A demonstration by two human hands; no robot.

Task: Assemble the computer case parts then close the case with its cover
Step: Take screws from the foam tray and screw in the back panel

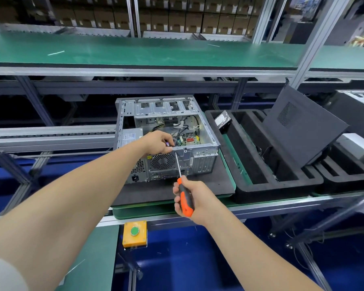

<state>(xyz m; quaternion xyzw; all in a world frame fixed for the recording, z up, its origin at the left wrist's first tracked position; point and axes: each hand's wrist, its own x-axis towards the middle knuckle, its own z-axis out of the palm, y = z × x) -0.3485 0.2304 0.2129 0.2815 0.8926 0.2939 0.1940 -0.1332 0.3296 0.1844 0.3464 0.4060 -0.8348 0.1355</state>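
Note:
An open silver computer case (206, 141) lies on a black mat, its inside facing up and its rear panel toward me. My left hand (159, 142) reaches over the near top edge and pinches a small purple-tipped part at the rim. My right hand (190, 199) grips an orange-and-black screwdriver (184, 198); its thin shaft runs up to the case's near rim, beside my left fingers. The dark grey case cover (303, 127) leans upright in the foam tray to the right.
A black foam tray (261, 185) with long slots sits right of the case and holds a hard drive (222, 120). A yellow box with a green button (135, 233) hangs below the bench edge. A green shelf (156, 53) runs overhead. More trays and cases stand at far right.

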